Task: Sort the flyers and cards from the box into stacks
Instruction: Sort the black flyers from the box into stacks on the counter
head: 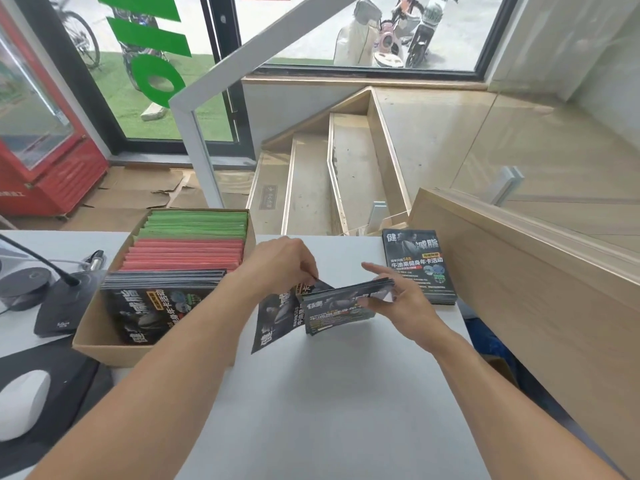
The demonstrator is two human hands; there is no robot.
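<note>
- The white rounded computer mouse (20,403) lies on a dark pad nearest to the person, far left of both hands
- The right hand (403,299) holds a small bundle of dark glossy flyers (341,304) above the white table top (329,410); the thumb is under the bundle and the straight fingers (379,270) reach over its far edge
- The left hand (287,261) pinches the upper corner of one single dark flyer (277,315) between curled fingertips, just left of the bundle; this flyer hangs down and its lower edge is on the table
- Left of the left fingers stands the brown open cardboard box (100,337), with more dark flyers (152,306) at its near end, then red paper cards (187,254), then green paper cards (195,223) at the far end
- Left of the box is a black microphone base with thin neck (64,306)
- Beyond the right fingers, near but apart from them, a sorted stack of dark flyers (419,268) lies flat at the far right corner of the table
</note>
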